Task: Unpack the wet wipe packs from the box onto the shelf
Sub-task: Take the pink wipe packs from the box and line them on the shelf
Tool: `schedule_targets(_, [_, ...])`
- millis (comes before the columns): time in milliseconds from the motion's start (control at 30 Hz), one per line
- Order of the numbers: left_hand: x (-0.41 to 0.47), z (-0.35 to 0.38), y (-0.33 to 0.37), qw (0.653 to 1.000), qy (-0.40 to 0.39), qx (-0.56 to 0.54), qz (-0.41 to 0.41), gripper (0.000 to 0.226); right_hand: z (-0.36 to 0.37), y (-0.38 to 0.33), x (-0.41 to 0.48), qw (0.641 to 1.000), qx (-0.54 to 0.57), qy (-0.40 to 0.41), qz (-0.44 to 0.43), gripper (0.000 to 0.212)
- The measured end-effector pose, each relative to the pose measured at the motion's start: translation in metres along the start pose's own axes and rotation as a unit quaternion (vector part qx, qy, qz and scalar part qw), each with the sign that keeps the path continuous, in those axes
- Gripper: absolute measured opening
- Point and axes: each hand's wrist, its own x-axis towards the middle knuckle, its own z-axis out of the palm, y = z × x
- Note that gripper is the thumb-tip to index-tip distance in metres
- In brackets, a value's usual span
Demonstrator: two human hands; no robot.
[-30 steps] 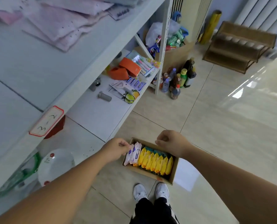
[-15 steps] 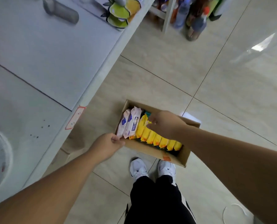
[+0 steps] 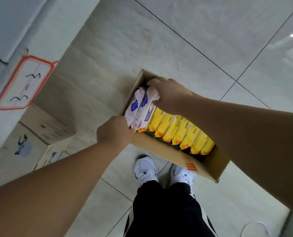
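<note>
An open cardboard box [image 3: 169, 153] sits on the tiled floor in front of my feet. At its left end stand two white wet wipe packs [image 3: 139, 108] with blue print; a row of several yellow wipe packs [image 3: 178, 132] fills the remainder of the box. My left hand [image 3: 115, 134] grips the near ends of the white packs at the box's near left corner. My right hand [image 3: 168, 93] curls over their far ends inside the box. Both hands hold the same two white packs. The shelf edge [image 3: 10, 53] with a red-bordered label "3-3" [image 3: 22, 82] lies at upper left.
Under the shelf at lower left stands another cardboard carton [image 3: 31, 142]. My white shoes [image 3: 145, 170] and black trousers are just below the box. Pale glossy floor tiles spread to the right and above.
My head has dropped closer to the box. My right hand moved from the yellow packs to the far ends of the white packs; my left hand closed on their near ends.
</note>
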Motion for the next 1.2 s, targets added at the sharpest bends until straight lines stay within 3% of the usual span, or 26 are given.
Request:
schedule_targets(100, [0.002, 0.011, 0.000, 0.998, 0.066, 0.020, 0.015, 0.044, 0.011, 0.002, 0.013, 0.998, -0.058, 0.009, -0.016, 0.053])
schedule_targets(267, [0.005, 0.015, -0.016, 0.995, 0.092, -0.030, 0.025, 0.027, 0.025, 0.005, 0.013, 0.978, -0.209, -0.006, -0.017, 0.027])
schedule_targets(433, [0.006, 0.001, -0.023, 0.971, 0.147, -0.158, 0.102, 0.016, 0.023, 0.016, -0.008, 0.981, -0.187, -0.036, -0.025, 0.026])
schedule_targets(500, [0.002, -0.010, -0.018, 0.965, 0.137, -0.203, 0.094, 0.016, 0.013, 0.018, -0.023, 0.988, -0.142, -0.048, -0.023, 0.026])
schedule_targets(600, [-0.005, -0.027, -0.010, 0.955, 0.141, -0.253, 0.064, 0.013, -0.001, 0.018, -0.050, 0.997, 0.015, -0.066, 0.023, 0.019])
schedule_targets(700, [-0.013, -0.052, 0.002, 0.944, 0.153, -0.287, 0.057, 0.010, -0.014, 0.015, -0.078, 0.984, 0.167, -0.043, 0.044, 0.026])
schedule_targets(767, [-0.018, -0.070, 0.012, 0.935, 0.150, -0.315, 0.060, 0.009, -0.025, 0.012, -0.095, 0.971, 0.234, -0.018, 0.046, 0.020])
schedule_targets(833, [-0.027, -0.092, 0.023, 0.926, 0.145, -0.340, 0.076, 0.011, -0.039, 0.010, -0.114, 0.952, 0.300, 0.001, 0.057, 0.004])
schedule_targets(967, [-0.057, -0.142, 0.048, 0.914, 0.131, -0.368, 0.110, 0.011, -0.070, 0.007, -0.162, 0.893, 0.446, 0.028, 0.052, 0.020])
schedule_targets(1200, [-0.144, -0.264, 0.101, 0.897, 0.122, -0.377, 0.198, 0.020, -0.168, -0.018, -0.269, 0.811, 0.571, 0.119, 0.041, 0.022])
